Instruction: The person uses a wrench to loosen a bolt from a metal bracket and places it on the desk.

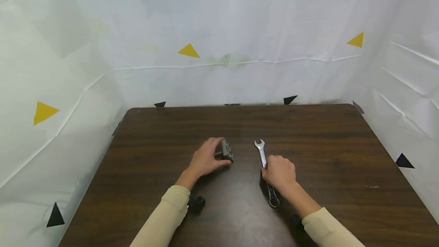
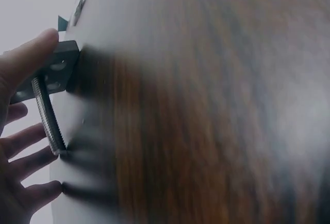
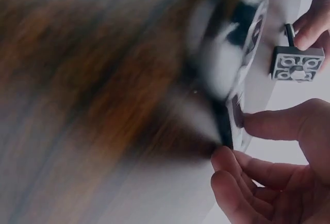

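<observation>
At the near edge of the dark wood counter [image 1: 326, 144], two cream sleeves are coming in, with a small black object [image 1: 196, 202] lying just beside the left sleeve. Further in, the right hand [image 1: 279, 172] is curling over the shaft of a silver wrench [image 1: 262, 155], its grip pinching the metal between thumb and fingertips [image 3: 227, 159]; the ring end is sticking out toward the body, the open end pointing away. Left of it and apart, the left hand [image 1: 205, 159] is holding a grey square block with a threaded bolt [image 2: 47, 112], thumb on the block, the other fingers spread loosely beside the thread. Beyond, white sheeting is carrying yellow triangles [image 1: 188, 51].
</observation>
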